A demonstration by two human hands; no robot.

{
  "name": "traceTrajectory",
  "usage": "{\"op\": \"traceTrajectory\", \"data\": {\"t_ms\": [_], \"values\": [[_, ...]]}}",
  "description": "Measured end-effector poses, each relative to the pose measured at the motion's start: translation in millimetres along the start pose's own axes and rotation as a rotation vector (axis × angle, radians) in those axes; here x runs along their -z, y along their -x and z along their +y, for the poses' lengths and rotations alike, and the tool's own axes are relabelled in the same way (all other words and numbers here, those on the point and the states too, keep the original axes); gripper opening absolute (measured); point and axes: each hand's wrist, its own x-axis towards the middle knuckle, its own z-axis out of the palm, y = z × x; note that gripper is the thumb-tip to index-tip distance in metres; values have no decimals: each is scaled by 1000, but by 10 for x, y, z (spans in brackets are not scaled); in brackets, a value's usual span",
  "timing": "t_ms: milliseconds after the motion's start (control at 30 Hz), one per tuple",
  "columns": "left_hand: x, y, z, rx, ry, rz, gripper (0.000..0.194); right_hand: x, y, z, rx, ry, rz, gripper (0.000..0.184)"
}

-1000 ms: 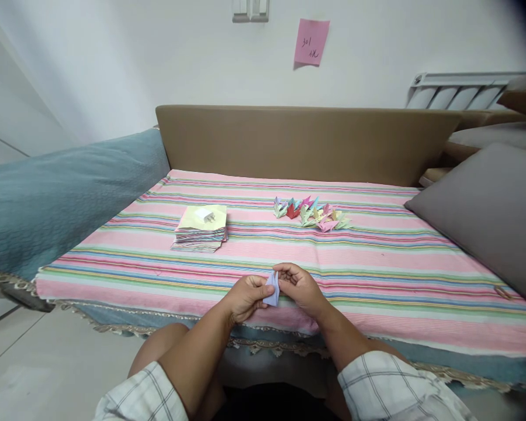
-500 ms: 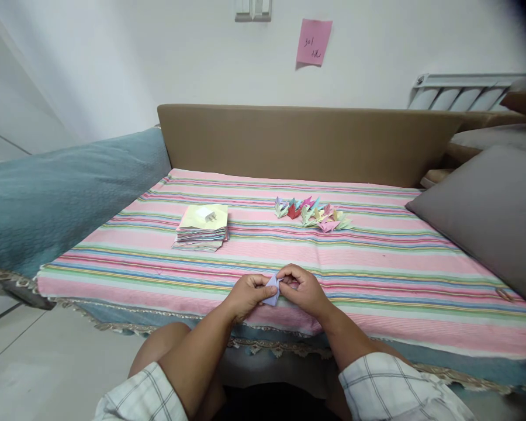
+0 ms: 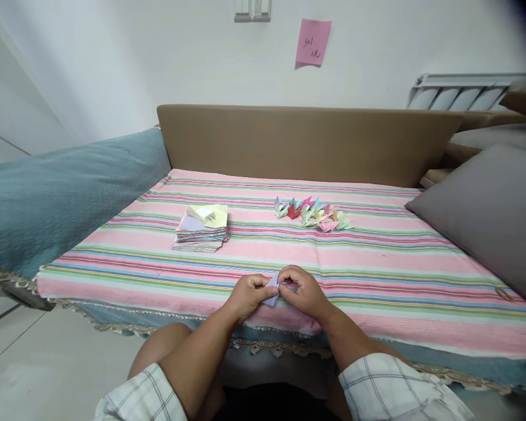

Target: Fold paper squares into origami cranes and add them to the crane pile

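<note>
A small folded piece of lavender paper (image 3: 272, 300) is between my hands above the front part of the striped cloth. My left hand (image 3: 251, 297) is closed on its left side, the thumb lying flat over it. The fingertips of my right hand (image 3: 301, 289) pinch its right edge, covering that part. Beyond my hands lies a cluster of folded paper cranes (image 3: 313, 214) in pink, red, green, blue and yellow. To the left is a stack of square paper sheets (image 3: 200, 237), with a white plug adapter (image 3: 205, 214) on the curled yellow top sheet.
A pink striped cloth (image 3: 254, 245) covers the seat. A grey cushion (image 3: 486, 210) leans at the right, and a blue-covered armrest (image 3: 70, 193) runs along the left. The brown backrest (image 3: 307, 143) stands at the back. A small brownish object (image 3: 504, 294) lies near the cushion.
The yellow top sheet of the stack has lifted and curled at its left, baring a lavender sheet beneath. My right fingers have shifted slightly on the paper, which now looks flatter.
</note>
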Motion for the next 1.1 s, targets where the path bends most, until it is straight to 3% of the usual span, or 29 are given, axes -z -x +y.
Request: {"op": "traceTrajectory", "data": {"t_ms": [333, 700, 900, 1100], "values": [[-48, 1, 1, 4, 51, 123, 28, -63, 8, 29, 17, 147, 86, 6], [-19, -22, 4, 109, 252, 105, 35, -57, 9, -10, 36, 49, 71, 15], [-33, -20, 20, 95, 290, 121, 35, -81, 17, 2, 10, 82, 127, 10], [-31, -23, 5, 80, 294, 132, 37, -79, 19, 23, 81, 86, 97, 13]]}}
